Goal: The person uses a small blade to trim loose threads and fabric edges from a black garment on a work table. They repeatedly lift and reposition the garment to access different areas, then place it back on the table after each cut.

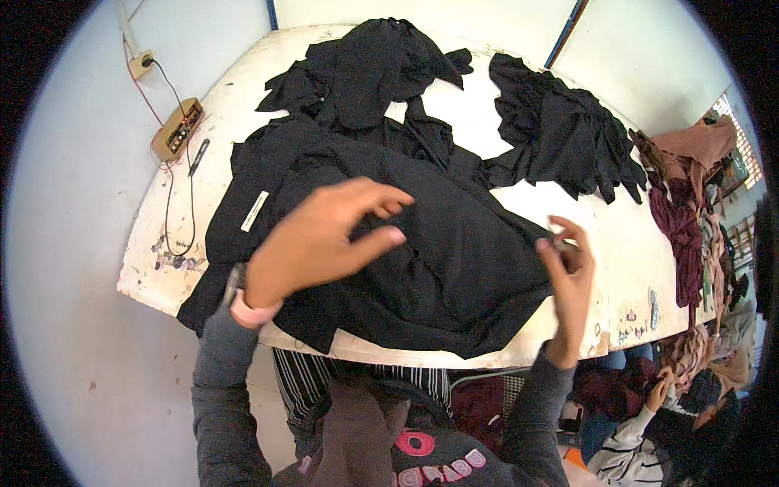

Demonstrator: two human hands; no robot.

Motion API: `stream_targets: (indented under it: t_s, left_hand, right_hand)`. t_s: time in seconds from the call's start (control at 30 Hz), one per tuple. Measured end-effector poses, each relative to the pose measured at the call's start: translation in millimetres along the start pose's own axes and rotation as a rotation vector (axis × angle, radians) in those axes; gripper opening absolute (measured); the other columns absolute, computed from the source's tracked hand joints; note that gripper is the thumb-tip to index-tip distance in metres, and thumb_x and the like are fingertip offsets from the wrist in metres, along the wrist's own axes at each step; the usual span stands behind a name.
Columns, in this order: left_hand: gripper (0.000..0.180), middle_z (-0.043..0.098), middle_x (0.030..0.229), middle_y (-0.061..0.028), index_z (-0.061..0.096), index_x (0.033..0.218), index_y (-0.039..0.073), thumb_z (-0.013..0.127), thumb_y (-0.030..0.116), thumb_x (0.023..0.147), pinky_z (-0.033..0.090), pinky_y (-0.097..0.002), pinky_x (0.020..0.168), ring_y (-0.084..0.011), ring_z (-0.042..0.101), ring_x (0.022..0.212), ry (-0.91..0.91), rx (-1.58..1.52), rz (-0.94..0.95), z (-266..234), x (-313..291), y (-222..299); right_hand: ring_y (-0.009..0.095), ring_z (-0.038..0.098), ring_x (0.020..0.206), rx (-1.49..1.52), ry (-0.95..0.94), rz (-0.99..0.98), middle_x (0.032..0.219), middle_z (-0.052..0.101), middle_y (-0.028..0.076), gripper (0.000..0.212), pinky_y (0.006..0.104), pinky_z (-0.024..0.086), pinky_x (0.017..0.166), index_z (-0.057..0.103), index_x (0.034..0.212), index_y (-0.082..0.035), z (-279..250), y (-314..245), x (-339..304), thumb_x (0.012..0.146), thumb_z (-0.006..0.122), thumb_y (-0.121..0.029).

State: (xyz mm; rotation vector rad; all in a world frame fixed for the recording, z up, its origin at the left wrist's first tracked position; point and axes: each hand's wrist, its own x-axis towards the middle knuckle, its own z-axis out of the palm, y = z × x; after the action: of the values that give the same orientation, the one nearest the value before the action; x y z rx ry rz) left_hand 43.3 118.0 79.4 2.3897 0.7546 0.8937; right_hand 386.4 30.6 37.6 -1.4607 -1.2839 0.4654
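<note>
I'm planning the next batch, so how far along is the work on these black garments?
Seemingly done: a black pile lies set aside at the table's far right. In hand: the left hand hovers over the spread black garment while the right hand pinches its edge. Possibly left: a crumpled black heap at the far edge.

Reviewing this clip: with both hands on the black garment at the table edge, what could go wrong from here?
The black garment already droops over the near edge of the white table, so it could slide off if tugged. The right hand pinches only its edge, a grip that may slip. The left hand hovers open above the folds, and the black pile lies close enough that pieces might get mixed up.
</note>
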Motion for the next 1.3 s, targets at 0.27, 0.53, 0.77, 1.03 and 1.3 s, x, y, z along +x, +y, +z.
stream_targets:
  t_s: [0.27,0.53,0.77,1.03,1.3]
  left_hand:
    - [0.059,0.069,0.1,-0.0036,0.063,0.124,0.012,0.086,0.032,0.073,0.042,-0.0369,0.09,-0.0215,0.061,0.092,-0.06,0.572,-0.021,41.0,-32.3,17.4]
    - [0.053,0.062,0.07,0.0012,0.07,0.105,0.015,0.088,0.049,0.07,0.038,-0.035,0.073,-0.0189,0.059,0.07,-0.034,0.671,-0.264,39.0,-94.1,32.2]
    - [0.035,0.069,0.072,-0.0031,0.074,0.09,0.011,0.084,0.043,0.08,0.04,-0.0348,0.067,-0.019,0.065,0.066,0.003,0.36,-0.355,39.5,-83.4,39.2]
    - [0.024,0.065,0.063,-0.0096,0.068,0.083,0.005,0.075,0.026,0.093,0.041,-0.0309,0.052,-0.0218,0.063,0.052,0.08,0.091,-0.481,18.9,-97.3,32.2]
    - [0.018,0.058,0.056,-0.0042,0.065,0.092,0.01,0.069,0.026,0.098,0.039,-0.0346,0.057,-0.0233,0.057,0.048,0.187,0.285,-0.462,26.3,-105.1,34.3]
  right_hand:
    - [0.004,0.056,0.09,0.465,-0.304,0.241,0.102,0.064,-0.003,0.014,0.021,0.045,0.083,0.069,0.111,-0.005,91.3,-0.5,-55.6,0.096,0.07,-0.006]
    - [0.011,0.063,0.104,0.42,-0.342,0.415,0.107,0.07,0.003,0.012,0.0276,0.049,0.094,0.067,0.107,-0.003,85.2,36.5,-82.9,0.096,0.07,-0.007]
    - [0.007,0.059,0.093,0.396,-0.34,0.367,0.102,0.067,-0.001,0.017,0.0235,0.045,0.087,0.068,0.11,-0.005,91.7,34.2,-85.8,0.094,0.073,-0.011]
    - [0.021,0.063,0.075,-0.149,-0.227,-0.213,0.084,0.065,0.008,0.027,0.0314,0.045,0.068,0.069,0.101,-0.006,96.6,-25.6,-86.0,0.085,0.08,-0.025]
    - [0.02,0.058,0.061,-0.47,-0.241,-0.568,0.075,0.062,0.002,0.027,0.0336,0.039,0.057,0.069,0.087,-0.009,130.1,-78.3,-90.1,0.081,0.083,-0.032]
